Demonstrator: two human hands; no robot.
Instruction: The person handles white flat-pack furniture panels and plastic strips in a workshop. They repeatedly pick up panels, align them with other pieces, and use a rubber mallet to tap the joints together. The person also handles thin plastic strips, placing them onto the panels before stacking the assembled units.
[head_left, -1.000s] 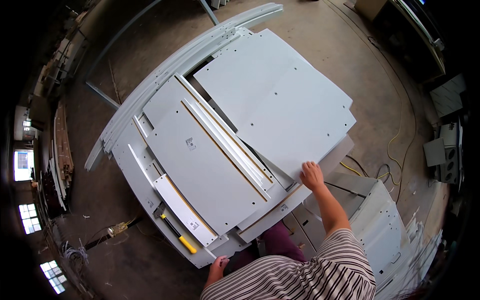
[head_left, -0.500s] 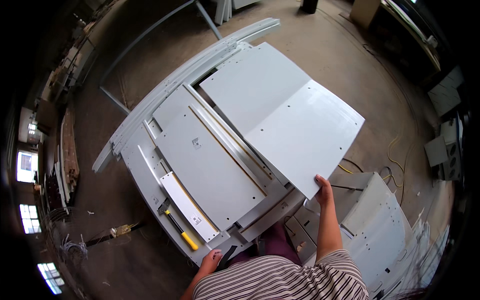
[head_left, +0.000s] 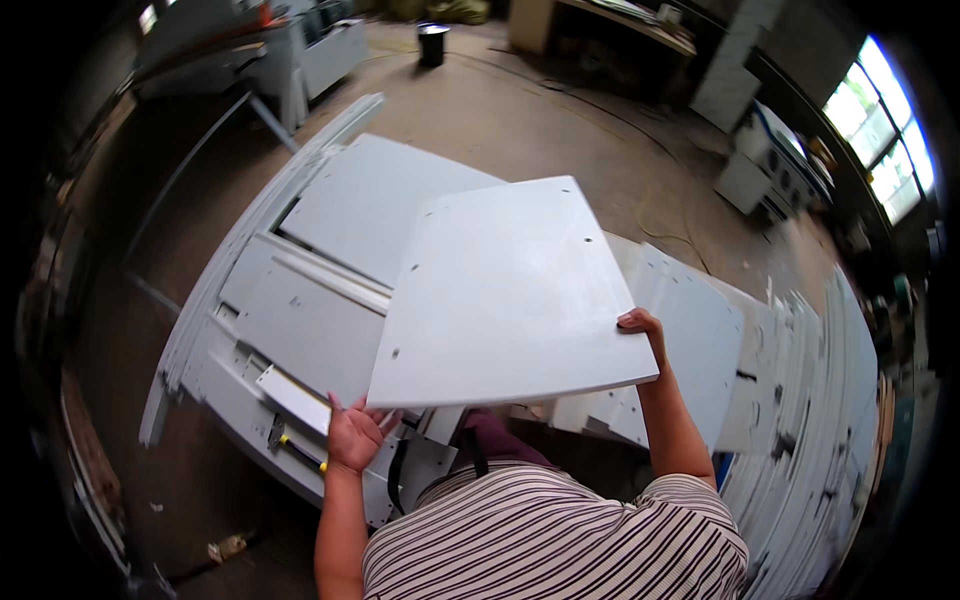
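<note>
At frame centre, the white panel (head_left: 505, 300), likely stiff, slick and weighty, suits opposite-edge holds: right hand (head_left: 645, 326) clasping its right edge, left hand (head_left: 356, 436) spread, unclosed.

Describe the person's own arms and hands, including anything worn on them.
The left hand and right hand are bare, with no gloves, and no watch or bracelet shows at either wrist. The right sleeve is short, cream or off-white with thin dark stripes. The left sleeve can't be made out.
</note>
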